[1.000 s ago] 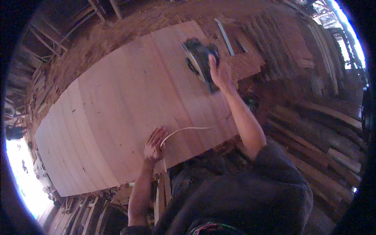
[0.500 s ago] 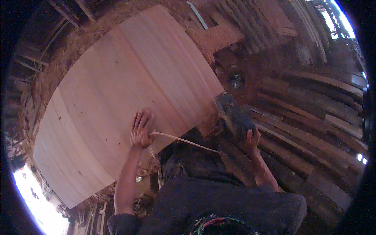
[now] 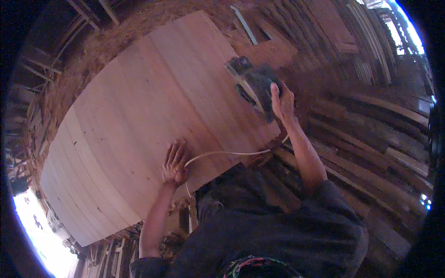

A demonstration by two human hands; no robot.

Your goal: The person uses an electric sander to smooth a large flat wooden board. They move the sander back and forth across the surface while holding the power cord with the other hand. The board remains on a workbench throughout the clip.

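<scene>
A wide panel of pale wooden boards [image 3: 139, 106] lies across the view. My left hand [image 3: 176, 164] rests on it near the front edge, open, with fingers stretched out. A pale cord [image 3: 222, 153] passes by its thumb; whether the hand pinches the cord is hidden. My right hand [image 3: 282, 99] is closed on the rear of a dark power tool, which looks like an electric planer [image 3: 255, 85]. The tool sits over the panel's right edge, its front pointing up and left. Its underside is hidden.
Long wooden planks [image 3: 371, 134] lie stacked at the right, with more boards [image 3: 320, 32] at the far right. Sawdust or shavings [image 3: 97, 60] cover the ground beyond the panel. A pale strip [image 3: 244, 25] lies past its far right side. The cord crosses the panel's front corner.
My right hand has carried the planer away from me and leftward, from the panel's near right corner up along its right edge. My left hand stays on the panel; the cord has shifted.
</scene>
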